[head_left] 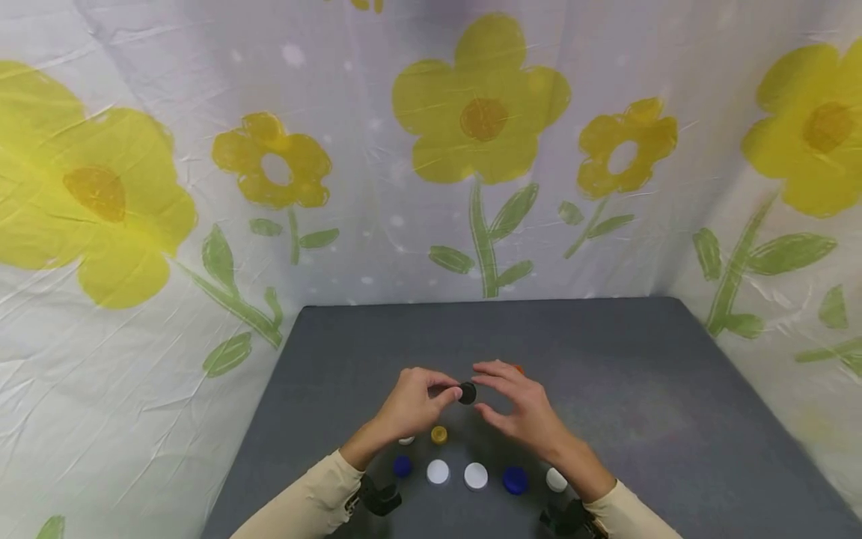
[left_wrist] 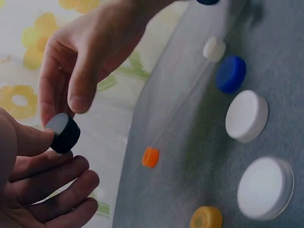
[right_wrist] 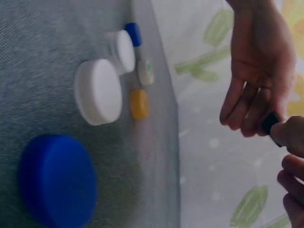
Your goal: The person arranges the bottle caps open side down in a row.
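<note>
My left hand (head_left: pixel 416 404) pinches a small black bottle cap (head_left: pixel 468 393) between thumb and fingers, above the grey table. In the left wrist view, the black cap (left_wrist: pixel 65 133) is tilted, with its flat top partly showing. My right hand (head_left: pixel 524 410) is held just to the right of the cap, thumb and fingers spread with a gap between them. In the right wrist view, the right thumb (right_wrist: pixel 287 133) overlaps the cap, and whether it touches cannot be told. An orange cap (left_wrist: pixel 150 157) lies on the table, mostly hidden behind the right hand in the head view.
On the grey table (head_left: pixel 606 352), below the hands, lie a yellow cap (head_left: pixel 439 435), two larger white caps (head_left: pixel 438 472), a blue cap (head_left: pixel 515 480), a smaller blue cap (head_left: pixel 402 466) and small white caps (head_left: pixel 556 480). Flower-printed sheeting (head_left: pixel 364 224) surrounds the table.
</note>
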`<state>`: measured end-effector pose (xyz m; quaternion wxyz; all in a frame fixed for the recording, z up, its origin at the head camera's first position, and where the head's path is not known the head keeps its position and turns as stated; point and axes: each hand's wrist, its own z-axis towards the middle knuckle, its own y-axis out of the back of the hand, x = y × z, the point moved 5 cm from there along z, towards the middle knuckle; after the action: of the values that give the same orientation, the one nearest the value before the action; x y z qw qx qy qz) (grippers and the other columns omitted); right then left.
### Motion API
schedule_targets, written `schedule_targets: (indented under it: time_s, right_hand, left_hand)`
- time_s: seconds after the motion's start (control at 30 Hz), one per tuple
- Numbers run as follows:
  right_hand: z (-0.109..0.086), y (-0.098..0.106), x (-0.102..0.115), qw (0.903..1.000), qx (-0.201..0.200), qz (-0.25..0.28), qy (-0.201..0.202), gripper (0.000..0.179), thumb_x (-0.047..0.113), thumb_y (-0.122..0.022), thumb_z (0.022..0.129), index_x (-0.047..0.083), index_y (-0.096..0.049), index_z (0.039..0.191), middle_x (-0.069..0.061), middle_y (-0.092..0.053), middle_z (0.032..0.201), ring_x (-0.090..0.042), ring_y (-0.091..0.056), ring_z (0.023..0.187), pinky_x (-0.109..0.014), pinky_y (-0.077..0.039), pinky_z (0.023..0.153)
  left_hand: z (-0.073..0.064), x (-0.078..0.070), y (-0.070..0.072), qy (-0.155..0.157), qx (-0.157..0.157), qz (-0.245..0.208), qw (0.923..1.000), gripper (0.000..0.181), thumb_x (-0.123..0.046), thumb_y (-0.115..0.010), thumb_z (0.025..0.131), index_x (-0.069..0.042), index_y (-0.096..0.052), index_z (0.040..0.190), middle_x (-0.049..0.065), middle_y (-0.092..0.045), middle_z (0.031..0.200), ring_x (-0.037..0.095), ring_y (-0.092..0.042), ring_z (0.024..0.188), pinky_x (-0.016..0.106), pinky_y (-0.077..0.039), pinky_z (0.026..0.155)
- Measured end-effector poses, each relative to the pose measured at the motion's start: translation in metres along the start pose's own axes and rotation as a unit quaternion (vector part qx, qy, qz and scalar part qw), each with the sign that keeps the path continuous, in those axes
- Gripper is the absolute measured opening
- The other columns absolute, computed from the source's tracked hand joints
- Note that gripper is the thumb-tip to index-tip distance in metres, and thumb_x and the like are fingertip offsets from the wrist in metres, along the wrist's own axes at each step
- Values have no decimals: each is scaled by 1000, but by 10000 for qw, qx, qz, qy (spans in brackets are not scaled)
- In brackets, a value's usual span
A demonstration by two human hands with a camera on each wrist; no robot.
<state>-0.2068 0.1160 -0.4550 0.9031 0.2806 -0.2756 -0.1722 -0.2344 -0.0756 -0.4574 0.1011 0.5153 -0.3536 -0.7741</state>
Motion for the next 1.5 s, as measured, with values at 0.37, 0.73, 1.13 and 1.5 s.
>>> schedule_targets:
  time_s: [0.37, 0.73, 1.13, 1.5]
  right_hand:
    - [-11, -7, -8, 9990, 235, -129, -360, 34, 18, -82, 84, 10, -72, 115, -6, -67, 129, -27, -61, 125, -47, -48, 104]
    - [-26, -21, -15, 9936, 706, -176, -859, 29, 22, -83, 82, 11, -76, 108, -8, -69, 126, -25, -65, 119, -46, -54, 95]
    - [-43, -41, -21, 9846, 1234, -585, -1092, 26, 18, -84, 78, 9, -78, 103, -9, -70, 124, -26, -65, 118, -45, -54, 94]
    - [-48, -52, -26, 9714, 1706, -721, -1484, 25, 20, -83, 79, 9, -79, 101, -10, -70, 123, -30, -65, 117, -48, -53, 96]
  left_hand:
    - [-2, 0, -14, -350, 237, 363, 9984, 25, -29, -69, 95, -13, -77, 112, -2, -78, 99, 10, -72, 90, 35, -59, 81]
    - [-9, 2, -34, -1312, 36, 2106, 9687, 23, -25, -79, 87, -12, -78, 106, -2, -77, 102, 15, -72, 94, 32, -58, 83]
    - [-15, 15, -63, -1224, 455, 3394, 9315, 10, -31, -79, 86, -22, -74, 83, -8, -70, 76, 14, -65, 75, 33, -53, 64]
    - [-15, 18, -77, -1366, 513, 4359, 8881, 17, -37, -80, 83, -23, -73, 76, -7, -68, 71, 18, -63, 71, 36, -54, 69]
